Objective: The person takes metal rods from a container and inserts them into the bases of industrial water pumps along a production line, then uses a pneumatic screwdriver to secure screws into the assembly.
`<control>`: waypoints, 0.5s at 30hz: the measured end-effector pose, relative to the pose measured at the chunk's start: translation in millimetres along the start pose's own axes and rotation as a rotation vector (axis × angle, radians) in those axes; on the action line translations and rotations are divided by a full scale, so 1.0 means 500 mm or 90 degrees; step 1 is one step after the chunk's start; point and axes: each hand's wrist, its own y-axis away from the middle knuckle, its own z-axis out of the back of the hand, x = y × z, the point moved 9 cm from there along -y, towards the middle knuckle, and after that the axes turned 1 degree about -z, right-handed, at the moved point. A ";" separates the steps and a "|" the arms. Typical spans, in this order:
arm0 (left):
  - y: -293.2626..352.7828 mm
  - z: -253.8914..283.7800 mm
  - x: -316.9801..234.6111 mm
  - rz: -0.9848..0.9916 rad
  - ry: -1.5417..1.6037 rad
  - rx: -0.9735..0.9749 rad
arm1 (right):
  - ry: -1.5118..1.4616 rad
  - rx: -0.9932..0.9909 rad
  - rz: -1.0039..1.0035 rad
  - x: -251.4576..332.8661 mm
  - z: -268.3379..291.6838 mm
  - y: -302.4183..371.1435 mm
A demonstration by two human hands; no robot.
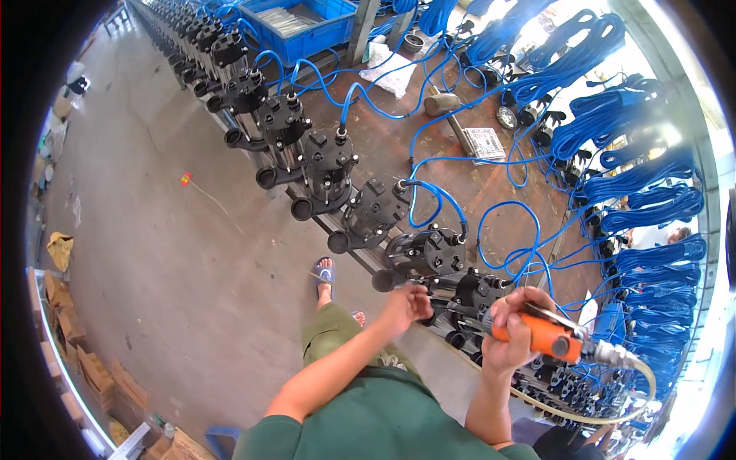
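My right hand [512, 331] is wrapped around an orange air screwdriver [546, 337] with a metal lever and a pale hose [648, 383] at its back end. Its front end points left at the black top of a pump [479, 290]; the tip is hard to make out. My left hand [409, 305] is beside that pump, fingers curled in; what they hold, if anything, is too small to tell. Just beyond stands another pump [426, 253], with a shiny steel body and a black top. More such pumps [328, 165] run in a row to the far left.
Blue cables [510, 207] loop from the pumps across the brown bench [468, 192]. A mallet [452, 115], a printed booklet [484, 144] and a white bag [389, 70] lie there. Beyond are a blue crate [295, 34] and hanging cable coils [606, 115]. Cardboard [96, 376] lies at the lower left.
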 end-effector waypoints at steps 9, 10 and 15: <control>-0.093 0.010 0.031 -0.080 0.267 -0.047 | 0.060 -0.005 -0.021 -0.103 0.009 0.000; -0.088 0.018 0.031 -0.085 0.275 -0.041 | 0.062 -0.006 -0.026 -0.110 0.008 0.000; -0.075 0.009 0.022 -0.092 0.259 -0.044 | 0.073 -0.003 -0.033 -0.137 0.018 -0.013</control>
